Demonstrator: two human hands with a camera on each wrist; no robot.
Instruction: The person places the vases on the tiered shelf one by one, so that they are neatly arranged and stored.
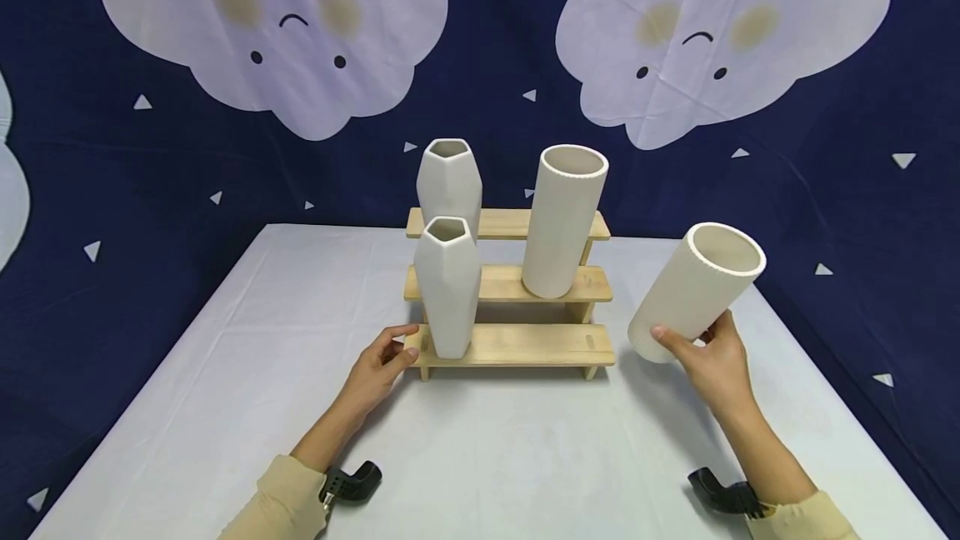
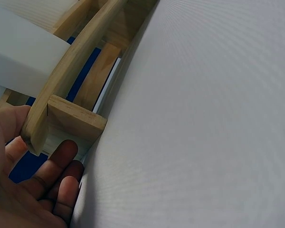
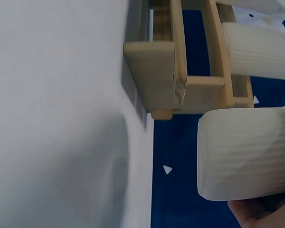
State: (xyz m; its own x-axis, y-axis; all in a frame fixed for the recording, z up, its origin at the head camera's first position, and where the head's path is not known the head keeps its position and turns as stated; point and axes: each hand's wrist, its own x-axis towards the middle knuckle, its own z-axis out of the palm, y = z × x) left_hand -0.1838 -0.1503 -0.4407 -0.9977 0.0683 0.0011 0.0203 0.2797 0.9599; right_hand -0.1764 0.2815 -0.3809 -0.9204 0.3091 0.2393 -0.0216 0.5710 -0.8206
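My right hand (image 1: 716,365) grips a white cylindrical vase (image 1: 686,298) near its lower end, thumb in front. The vase is tilted, its mouth leaning right, and hangs beside the wooden tiered stand (image 1: 532,346). Its ribbed side (image 3: 247,152) fills the lower right of the right wrist view. My left hand (image 1: 378,369) pinches the left end of the stand's lowest tier, with its other fingers (image 2: 61,154) loosely bent below the board. A faceted white vase (image 1: 448,290) stands on that tier, close to this hand.
Another cylindrical vase (image 1: 562,223) stands at the right of the middle tier. At the back left is a second faceted vase (image 1: 448,182), partly hidden by the front one. A white cloth (image 1: 525,457) covers the table; a dark blue cloud-print backdrop (image 1: 495,40) hangs behind.
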